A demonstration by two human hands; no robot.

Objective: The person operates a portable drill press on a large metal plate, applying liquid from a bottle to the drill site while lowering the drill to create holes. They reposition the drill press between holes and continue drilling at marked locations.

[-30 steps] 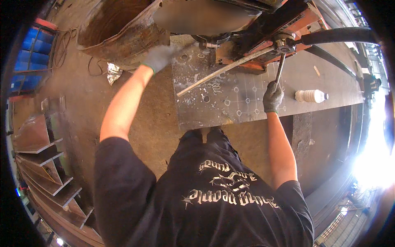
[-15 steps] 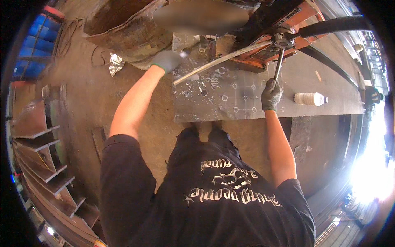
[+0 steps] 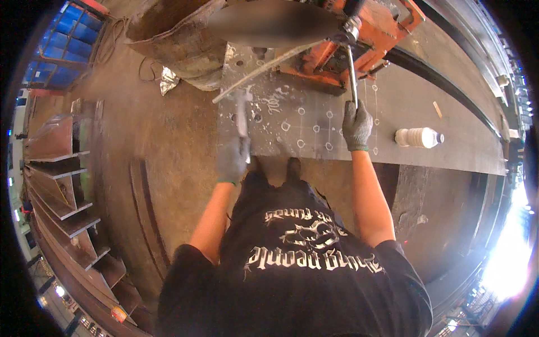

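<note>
My left hand (image 3: pixel 232 160), in a grey glove, is closed around a long, pale, narrow tool (image 3: pixel 242 118). Motion smears the tool, so its kind is unclear; it points away over the left end of a steel plate (image 3: pixel 275 140). My right hand (image 3: pixel 357 127), gloved too, grips a metal lever (image 3: pixel 352 73) that runs up to the hub of an orange drilling machine (image 3: pixel 320 64) standing on the plate. From near the hub a long pale rod (image 3: pixel 264 68) reaches left across the plate. Chalk circles, lines and several round holes mark the plate.
A white plastic bottle (image 3: pixel 418 137) lies on its side on the plate, right of my right hand. Beyond the plate's left end stands a large rusty drum (image 3: pixel 174 42), with crumpled foil (image 3: pixel 168 81) beside it. Steel sections (image 3: pixel 62 168) are stacked at far left, near blue containers (image 3: pixel 70 42).
My left hand has come back toward me from the plate's far left corner, bringing the pale tool. My right hand still grips the lever, and the view has shifted somewhat.
</note>
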